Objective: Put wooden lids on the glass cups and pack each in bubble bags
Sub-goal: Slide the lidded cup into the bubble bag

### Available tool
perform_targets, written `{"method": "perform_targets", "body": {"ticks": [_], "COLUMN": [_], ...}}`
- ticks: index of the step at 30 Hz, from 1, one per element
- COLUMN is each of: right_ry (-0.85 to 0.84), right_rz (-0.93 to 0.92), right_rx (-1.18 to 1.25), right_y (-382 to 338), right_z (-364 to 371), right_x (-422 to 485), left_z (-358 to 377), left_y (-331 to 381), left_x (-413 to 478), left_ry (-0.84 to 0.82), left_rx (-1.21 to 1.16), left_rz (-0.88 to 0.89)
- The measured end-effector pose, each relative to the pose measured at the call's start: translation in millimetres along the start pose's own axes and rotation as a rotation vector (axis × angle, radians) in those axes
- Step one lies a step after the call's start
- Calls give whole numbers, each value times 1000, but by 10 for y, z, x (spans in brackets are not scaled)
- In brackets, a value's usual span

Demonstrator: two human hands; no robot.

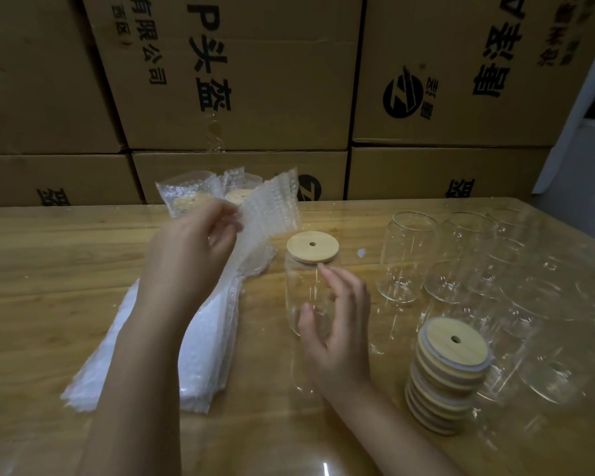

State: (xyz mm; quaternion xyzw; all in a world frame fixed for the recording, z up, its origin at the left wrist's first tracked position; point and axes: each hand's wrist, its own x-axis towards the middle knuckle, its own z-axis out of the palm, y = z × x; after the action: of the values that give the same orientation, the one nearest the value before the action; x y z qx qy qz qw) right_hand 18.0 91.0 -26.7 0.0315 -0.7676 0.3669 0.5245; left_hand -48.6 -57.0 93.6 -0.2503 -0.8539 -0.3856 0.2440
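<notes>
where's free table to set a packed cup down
Bare table lies left of the bubble bag stack, and along the back edge between the packed cups and the empty glass cups. The right side is crowded with those cups and the lid stack; only a narrow gap separates them from the lidded cup.

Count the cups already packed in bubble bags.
2 packed cups: one behind the left hand, the other just right of it. The raised bubble bag may hide more.

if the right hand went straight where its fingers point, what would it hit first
The lidded glass cup, just under its wooden lid. The right hand is open right beside it and may be touching; depth is unclear.
</notes>
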Motion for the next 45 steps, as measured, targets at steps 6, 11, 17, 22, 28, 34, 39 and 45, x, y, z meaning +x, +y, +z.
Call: {"method": "perform_targets", "body": {"ticks": [6, 11, 17, 22, 28, 34, 39, 45], "right_ry": [-112, -188, -314, -345, -435, -382, -402, -417], "right_rz": [298, 344, 6, 99, 634, 939, 909, 786], "right_rx": [341, 384, -312, -77, 667, 1089, 921, 578], "right_y": [-266, -312, -151, -195, -311, -312, -297, -296], "right_z": [11, -32, -99, -144, -256, -317, -317, -228], "right_x": [438, 749, 893, 930, 1024, 1094, 1074, 1021], "left_z": [-60, -95, -77, -22, 56, 117, 170, 96], "left_y": [52, 26, -30, 11, 59, 24, 67, 114], "left_x": [4, 9, 17, 23, -5, 33, -1, -7], "left_ry": [102, 212, 73, 267, 515, 197, 42, -176], "left_rx": [105, 14, 26, 123, 353, 69, -18, -284], "left_rz": [176, 213, 203, 273, 308, 184, 143, 42]}}
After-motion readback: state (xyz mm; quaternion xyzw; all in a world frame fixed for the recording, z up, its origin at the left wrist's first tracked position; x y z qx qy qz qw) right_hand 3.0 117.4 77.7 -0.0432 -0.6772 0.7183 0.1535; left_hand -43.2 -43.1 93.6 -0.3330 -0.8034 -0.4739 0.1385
